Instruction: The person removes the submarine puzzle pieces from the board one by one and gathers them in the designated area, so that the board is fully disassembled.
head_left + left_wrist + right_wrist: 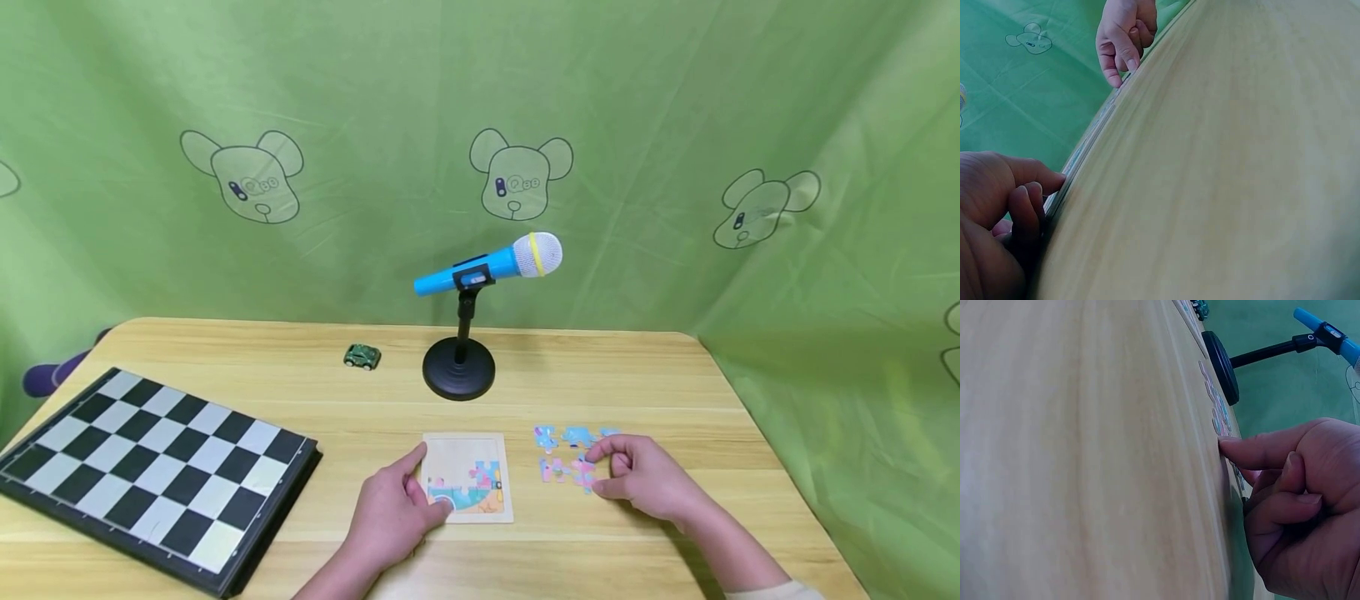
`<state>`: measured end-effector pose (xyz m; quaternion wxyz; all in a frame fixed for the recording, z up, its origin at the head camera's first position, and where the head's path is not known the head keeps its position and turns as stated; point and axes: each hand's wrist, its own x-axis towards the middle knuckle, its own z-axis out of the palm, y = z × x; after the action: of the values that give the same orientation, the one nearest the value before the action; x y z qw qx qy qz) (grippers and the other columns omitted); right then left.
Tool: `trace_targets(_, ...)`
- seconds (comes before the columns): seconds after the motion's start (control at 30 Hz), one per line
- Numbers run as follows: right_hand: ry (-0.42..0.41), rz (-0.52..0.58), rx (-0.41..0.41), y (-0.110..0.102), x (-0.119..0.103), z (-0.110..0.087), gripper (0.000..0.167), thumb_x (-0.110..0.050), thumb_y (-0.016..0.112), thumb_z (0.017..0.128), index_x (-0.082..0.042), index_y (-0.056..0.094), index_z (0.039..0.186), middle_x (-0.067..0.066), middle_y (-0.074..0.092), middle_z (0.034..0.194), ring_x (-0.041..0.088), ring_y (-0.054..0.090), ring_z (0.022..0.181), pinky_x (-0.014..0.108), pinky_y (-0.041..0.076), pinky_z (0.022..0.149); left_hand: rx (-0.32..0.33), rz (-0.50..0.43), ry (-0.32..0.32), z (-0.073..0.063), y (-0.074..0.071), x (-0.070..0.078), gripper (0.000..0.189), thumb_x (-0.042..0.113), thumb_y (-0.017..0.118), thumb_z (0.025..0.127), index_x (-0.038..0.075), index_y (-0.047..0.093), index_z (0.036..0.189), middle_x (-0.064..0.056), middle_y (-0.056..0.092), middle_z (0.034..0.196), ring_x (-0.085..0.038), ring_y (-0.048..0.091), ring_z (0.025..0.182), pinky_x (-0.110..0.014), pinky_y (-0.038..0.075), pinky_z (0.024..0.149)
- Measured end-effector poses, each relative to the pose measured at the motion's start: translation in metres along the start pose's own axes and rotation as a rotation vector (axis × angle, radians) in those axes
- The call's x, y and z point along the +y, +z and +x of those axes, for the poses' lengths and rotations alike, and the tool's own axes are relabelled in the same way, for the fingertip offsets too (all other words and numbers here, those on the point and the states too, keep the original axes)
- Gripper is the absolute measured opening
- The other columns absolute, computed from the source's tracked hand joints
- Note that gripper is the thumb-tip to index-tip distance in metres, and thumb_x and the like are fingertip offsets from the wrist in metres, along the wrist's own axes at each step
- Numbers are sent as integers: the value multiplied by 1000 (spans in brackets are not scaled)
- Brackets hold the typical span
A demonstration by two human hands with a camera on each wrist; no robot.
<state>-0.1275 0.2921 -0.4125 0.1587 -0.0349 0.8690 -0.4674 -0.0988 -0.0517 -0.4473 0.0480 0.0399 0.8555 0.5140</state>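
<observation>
A square wooden puzzle board point(456, 450), its lower part filled with pieces showing a sea picture, lies on the table. My left hand point(393, 510) grips it by the left side, thumb on the lower edge and index finger at the upper left corner. Right of the board, loose jigsaw pieces point(577, 436) lie in two rough rows. My right hand point(648, 481) pinches a pink and blue puzzle piece point(583, 472) at the lower row, between thumb and index finger. In the right wrist view the right hand's other fingers point(1285, 512) are curled in.
A blue toy microphone point(487, 265) stands on a round black base point(459, 379) behind the board. To its left is a small green toy car point(362, 357). A black-and-white chessboard point(161, 467) covers the table's left side. Green printed cloth point(390, 167) hangs behind the table point(637, 375).
</observation>
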Motion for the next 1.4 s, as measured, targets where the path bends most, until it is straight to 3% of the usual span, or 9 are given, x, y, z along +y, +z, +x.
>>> trace_targets(0.5,-56,-2,2,1,-2,0,39,6,77,76,4,63,113,0,32,65,10,31,54,23,36,50,1,-2,4,1,-1,0,82,15,86,72,-7,50,142,4,50,60,-11,47,52,-25,35,48)
trace_targets(1.07,-243,13,-12,61,-37,15,40,-2,81,77,0,64,113,-5,32,59,7,31,51,31,44,89,2,-17,5,0,-1,0,83,14,85,72,-8,48,143,4,51,61,-11,48,51,-26,37,47)
trace_targets(1.17,-236,2,-21,72,-45,16,38,-4,81,79,0,64,112,-5,34,59,7,32,52,29,45,82,0,-30,4,0,0,0,84,13,86,72,-8,47,143,4,52,61,-11,49,50,-26,38,47)
trace_targets(1.3,-223,-2,-23,84,-51,18,40,-10,83,80,-2,64,114,-3,38,60,8,35,52,26,40,61,-2,-31,0,0,0,-1,83,13,86,72,-8,48,143,4,52,61,-11,49,49,-26,39,46)
trace_targets(1.4,-210,13,-35,91,-52,19,42,-16,84,80,-4,64,116,-2,40,61,9,36,51,26,38,56,-4,-22,-3,1,0,-2,82,14,85,73,-8,48,143,4,52,61,-10,49,50,-25,38,46)
